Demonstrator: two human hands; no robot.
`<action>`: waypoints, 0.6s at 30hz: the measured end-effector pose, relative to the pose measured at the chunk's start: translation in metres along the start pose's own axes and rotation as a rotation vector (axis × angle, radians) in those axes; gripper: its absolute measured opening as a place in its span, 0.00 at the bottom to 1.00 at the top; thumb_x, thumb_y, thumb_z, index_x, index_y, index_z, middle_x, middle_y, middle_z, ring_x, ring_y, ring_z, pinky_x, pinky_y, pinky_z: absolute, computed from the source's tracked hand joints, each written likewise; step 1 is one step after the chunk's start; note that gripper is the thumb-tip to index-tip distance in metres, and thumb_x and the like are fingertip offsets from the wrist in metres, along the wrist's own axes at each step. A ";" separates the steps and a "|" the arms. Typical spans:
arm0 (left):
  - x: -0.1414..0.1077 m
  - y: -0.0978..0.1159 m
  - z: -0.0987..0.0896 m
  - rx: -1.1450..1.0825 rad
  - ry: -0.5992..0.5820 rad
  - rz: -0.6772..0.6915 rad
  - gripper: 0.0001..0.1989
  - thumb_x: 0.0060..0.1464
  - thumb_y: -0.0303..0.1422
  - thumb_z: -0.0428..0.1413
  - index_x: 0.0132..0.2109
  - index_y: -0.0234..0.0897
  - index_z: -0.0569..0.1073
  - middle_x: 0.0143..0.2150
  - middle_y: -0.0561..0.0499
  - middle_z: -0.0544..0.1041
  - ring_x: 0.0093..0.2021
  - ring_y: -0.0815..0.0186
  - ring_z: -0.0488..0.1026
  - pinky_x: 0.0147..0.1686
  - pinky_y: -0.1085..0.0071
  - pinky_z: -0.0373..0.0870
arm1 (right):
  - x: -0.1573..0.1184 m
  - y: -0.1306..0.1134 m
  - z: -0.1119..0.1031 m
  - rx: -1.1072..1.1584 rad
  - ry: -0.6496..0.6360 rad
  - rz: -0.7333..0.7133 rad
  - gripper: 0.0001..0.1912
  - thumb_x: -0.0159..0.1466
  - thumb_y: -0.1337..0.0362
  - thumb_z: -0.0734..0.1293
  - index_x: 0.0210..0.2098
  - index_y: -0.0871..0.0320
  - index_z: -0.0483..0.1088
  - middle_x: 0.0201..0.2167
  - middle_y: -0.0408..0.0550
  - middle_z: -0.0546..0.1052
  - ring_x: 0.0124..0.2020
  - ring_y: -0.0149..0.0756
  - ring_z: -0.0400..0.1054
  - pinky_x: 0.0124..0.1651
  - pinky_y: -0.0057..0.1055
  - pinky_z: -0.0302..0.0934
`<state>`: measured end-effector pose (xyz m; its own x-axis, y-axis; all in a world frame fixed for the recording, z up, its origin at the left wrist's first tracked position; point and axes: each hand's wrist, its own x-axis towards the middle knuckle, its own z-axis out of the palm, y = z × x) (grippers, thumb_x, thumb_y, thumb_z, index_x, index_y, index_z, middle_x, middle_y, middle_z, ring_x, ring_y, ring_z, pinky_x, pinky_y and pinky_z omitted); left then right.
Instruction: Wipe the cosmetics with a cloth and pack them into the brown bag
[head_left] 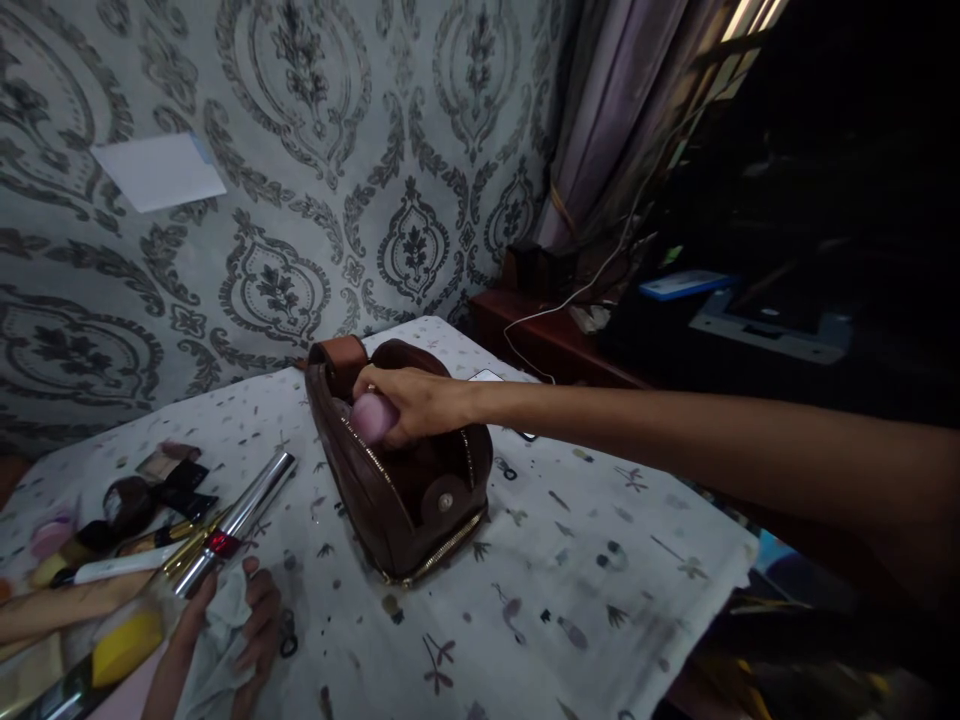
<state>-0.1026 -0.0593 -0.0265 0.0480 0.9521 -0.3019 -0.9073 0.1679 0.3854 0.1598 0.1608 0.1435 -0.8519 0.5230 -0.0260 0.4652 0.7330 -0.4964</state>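
While the bag (pixel 364 500) lies open around the right hand (pixel 418 402), clamped on a pink item (pixel 373 418), the left hand (pixel 259 612) clutches tissue (pixel 219 640), a tube (pixel 251 507) just beyond, makeup (pixel 129 503) to its left.

You have a printed white cloth (pixel 600 530) on the table. Patterned wall (pixel 409 130) along the table's far edge, white sheet (pixel 161 172) against it. Past the far corner you see a purplish curtain (pixel 622 90), reddish ledge (pixel 493 308), white cable (pixel 572 298). Blue flat item (pixel 686 285) beyond the right edge.
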 end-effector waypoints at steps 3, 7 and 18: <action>0.001 -0.002 -0.003 -0.022 0.046 0.005 0.08 0.62 0.32 0.50 0.45 0.40 0.72 0.29 0.52 0.69 0.23 0.69 0.69 0.14 0.79 0.68 | 0.000 0.009 0.004 0.173 0.044 -0.051 0.32 0.50 0.72 0.75 0.53 0.63 0.64 0.49 0.49 0.72 0.49 0.38 0.67 0.49 0.29 0.62; 0.004 -0.006 -0.004 -0.031 0.086 0.012 0.09 0.64 0.38 0.49 0.43 0.42 0.72 0.25 0.56 0.64 0.16 0.75 0.59 0.10 0.82 0.60 | 0.002 0.017 0.007 0.367 0.060 -0.071 0.29 0.48 0.74 0.74 0.49 0.62 0.66 0.45 0.45 0.72 0.47 0.37 0.67 0.48 0.28 0.62; 0.001 -0.003 0.010 0.029 0.227 0.039 0.08 0.61 0.37 0.52 0.47 0.45 0.71 0.25 0.57 0.64 0.17 0.73 0.61 0.10 0.82 0.57 | 0.012 0.016 0.015 0.747 0.164 0.162 0.23 0.45 0.72 0.78 0.37 0.59 0.67 0.29 0.37 0.72 0.32 0.30 0.68 0.32 0.23 0.62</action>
<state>-0.0957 -0.0559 -0.0192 -0.0847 0.8768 -0.4733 -0.8943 0.1426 0.4242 0.1536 0.1718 0.1225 -0.7140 0.6985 -0.0484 0.2461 0.1857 -0.9513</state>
